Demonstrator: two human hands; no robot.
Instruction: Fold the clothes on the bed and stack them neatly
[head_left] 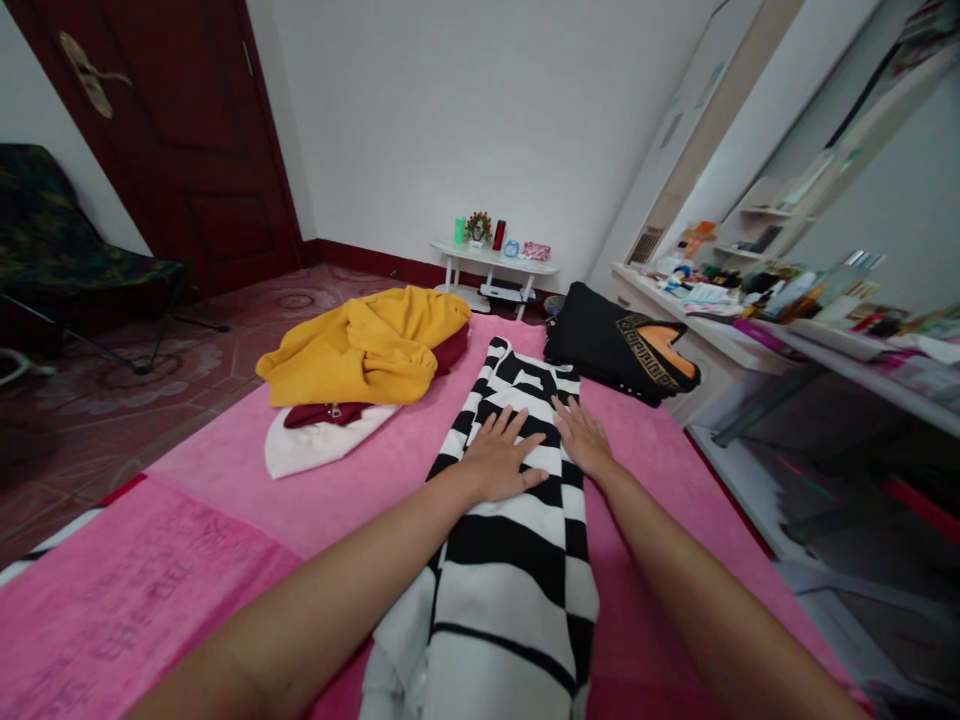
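A black-and-white striped garment (pixel 517 560) lies lengthwise down the middle of a pink bed cover (pixel 225 540). My left hand (pixel 501 458) rests flat on it, palm down, fingers spread. My right hand (pixel 582 436) lies flat beside it on the same garment, fingers apart. Neither hand grips anything. To the left sits a heap of a yellow garment (pixel 367 345) over a dark red one (pixel 330 412) and a white one (pixel 315 445). A folded black garment with an orange and gold pattern (pixel 622 345) lies at the far right of the bed.
A small white table (pixel 491 265) with a plant, cups and a clock stands by the far wall. A cluttered white shelf unit (pixel 750 310) runs along the right. A dark folding chair (pixel 67 250) and a dark red door (pixel 172 130) are at the left.
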